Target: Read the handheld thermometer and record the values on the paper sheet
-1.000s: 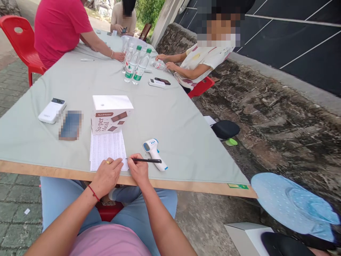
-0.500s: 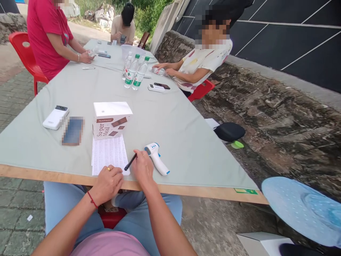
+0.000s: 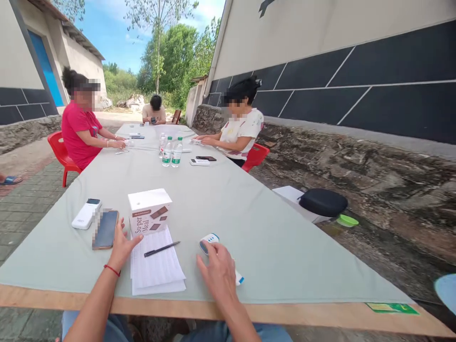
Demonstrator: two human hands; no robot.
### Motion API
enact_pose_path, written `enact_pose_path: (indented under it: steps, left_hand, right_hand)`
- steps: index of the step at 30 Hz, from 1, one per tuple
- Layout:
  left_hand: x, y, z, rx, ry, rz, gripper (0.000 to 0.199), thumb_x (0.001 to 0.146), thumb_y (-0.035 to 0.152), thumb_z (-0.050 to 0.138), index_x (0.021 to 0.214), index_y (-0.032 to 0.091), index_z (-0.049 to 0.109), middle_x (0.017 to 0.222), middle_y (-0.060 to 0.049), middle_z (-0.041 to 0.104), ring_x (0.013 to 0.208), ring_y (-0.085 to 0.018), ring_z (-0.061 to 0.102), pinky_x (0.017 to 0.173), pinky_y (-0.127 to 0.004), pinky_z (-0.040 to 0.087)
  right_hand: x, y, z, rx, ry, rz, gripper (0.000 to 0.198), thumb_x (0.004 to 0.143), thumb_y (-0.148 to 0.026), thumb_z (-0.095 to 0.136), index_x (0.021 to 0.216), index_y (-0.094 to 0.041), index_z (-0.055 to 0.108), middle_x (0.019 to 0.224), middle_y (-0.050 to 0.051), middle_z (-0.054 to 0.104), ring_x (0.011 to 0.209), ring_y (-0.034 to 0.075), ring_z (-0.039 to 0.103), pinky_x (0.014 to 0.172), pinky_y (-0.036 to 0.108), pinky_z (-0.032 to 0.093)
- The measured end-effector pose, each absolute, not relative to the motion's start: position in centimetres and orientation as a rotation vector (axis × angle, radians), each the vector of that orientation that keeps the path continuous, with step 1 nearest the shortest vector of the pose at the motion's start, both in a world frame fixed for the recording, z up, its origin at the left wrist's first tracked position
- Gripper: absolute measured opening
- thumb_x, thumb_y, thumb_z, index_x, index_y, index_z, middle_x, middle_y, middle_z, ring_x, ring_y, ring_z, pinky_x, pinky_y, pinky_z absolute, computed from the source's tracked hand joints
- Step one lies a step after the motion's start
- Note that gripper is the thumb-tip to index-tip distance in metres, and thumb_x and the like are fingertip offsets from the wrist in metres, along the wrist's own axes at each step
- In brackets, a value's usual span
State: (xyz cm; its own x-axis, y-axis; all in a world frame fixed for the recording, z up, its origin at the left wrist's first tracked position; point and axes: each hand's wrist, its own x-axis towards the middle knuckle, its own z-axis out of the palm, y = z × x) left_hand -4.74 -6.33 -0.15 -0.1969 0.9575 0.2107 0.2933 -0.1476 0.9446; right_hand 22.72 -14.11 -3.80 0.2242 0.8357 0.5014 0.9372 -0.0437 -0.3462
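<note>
My right hand (image 3: pixel 218 273) lies over the handle of a white and blue thermometer gun (image 3: pixel 210 242), fingers spread, and whether it grips it I cannot tell. A black pen (image 3: pixel 162 249) lies loose on a printed paper sheet (image 3: pixel 156 266). My left hand (image 3: pixel 122 245) is open with spread fingers, between a smartphone (image 3: pixel 105 229) and a white "Super Meal" box (image 3: pixel 148 211), close to the box's left side.
A white power bank (image 3: pixel 86 214) lies left of the phone. Water bottles (image 3: pixel 171 152) stand mid-table on the grey cloth (image 3: pixel 249 223). Three other people sit further along the table, on red chairs (image 3: pixel 60 153). A black bag (image 3: pixel 323 202) rests on the rocky ground to the right.
The view tilted up. My right hand let go of the pen, which now lies on the paper, and moved onto the thermometer. My left hand left the paper and opened beside the box.
</note>
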Motion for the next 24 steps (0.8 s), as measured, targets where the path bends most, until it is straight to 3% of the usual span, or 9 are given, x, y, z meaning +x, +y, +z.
enact_pose_path:
  steps: [2,4,10,17,21,24]
  left_hand:
    - [-4.4,-4.4,0.4,1.387,1.389,1.336,0.087,0.057,0.039,0.083,0.130,0.018,0.041,0.139,-0.018,0.045,0.128,-0.032,0.047,0.098,-0.044,0.045]
    - [-3.9,-3.3,0.9,1.357,1.250,1.270,0.081,0.057,0.034,0.083,0.125,0.018,0.044,0.130,-0.017,0.055,0.119,-0.030,0.055,0.096,-0.044,0.047]
    - [-3.5,-2.8,1.6,1.435,1.270,1.281,0.068,0.058,0.037,0.082,0.114,0.015,0.051,0.112,-0.012,0.065,0.105,-0.028,0.062,0.091,-0.043,0.049]
    - [-2.8,-4.2,1.3,1.327,1.230,1.314,0.065,0.067,0.056,0.074,0.111,0.012,0.057,0.113,-0.015,0.067,0.103,-0.028,0.064,0.088,-0.039,0.049]
    - [-2.3,-5.0,1.6,1.411,1.251,1.224,0.063,0.071,0.056,0.070,0.115,0.014,0.056,0.118,-0.014,0.066,0.109,-0.028,0.062,0.093,-0.039,0.048]
    - [-2.1,-5.3,2.0,1.547,1.234,1.187,0.056,0.079,0.055,0.063,0.120,0.018,0.054,0.124,-0.012,0.064,0.114,-0.027,0.060,0.095,-0.038,0.046]
  right_hand:
    - [24.7,-13.9,-3.5,-2.120,-1.534,-0.197,0.046,0.083,-0.033,0.057,0.125,-0.015,0.055,0.120,0.018,0.057,0.108,0.032,0.055,0.083,0.041,0.043]
    - [26.1,-13.8,-3.1,-2.337,-1.537,-0.049,0.048,0.084,-0.038,0.059,0.124,-0.013,0.056,0.118,0.019,0.058,0.106,0.033,0.057,0.081,0.041,0.044]
    - [27.3,-13.7,-2.9,-2.387,-1.600,0.268,0.027,0.087,-0.038,0.052,0.098,-0.016,0.064,0.099,0.015,0.065,0.096,0.029,0.062,0.071,0.035,0.044]
    - [23.4,-13.3,0.6,-1.717,-1.044,0.696,0.044,0.075,-0.044,0.056,0.109,-0.017,0.059,0.106,0.012,0.066,0.095,0.028,0.061,0.077,0.035,0.045]
    - [19.2,-13.5,3.5,-1.239,-1.045,1.019,0.033,0.075,-0.050,0.059,0.088,-0.020,0.059,0.071,0.002,0.062,0.070,0.020,0.055,0.069,0.031,0.043]
    - [16.7,-13.5,3.8,-1.075,-1.022,1.184,0.031,0.077,-0.050,0.060,0.076,-0.020,0.055,0.059,-0.002,0.054,0.060,0.015,0.048,0.064,0.029,0.040]
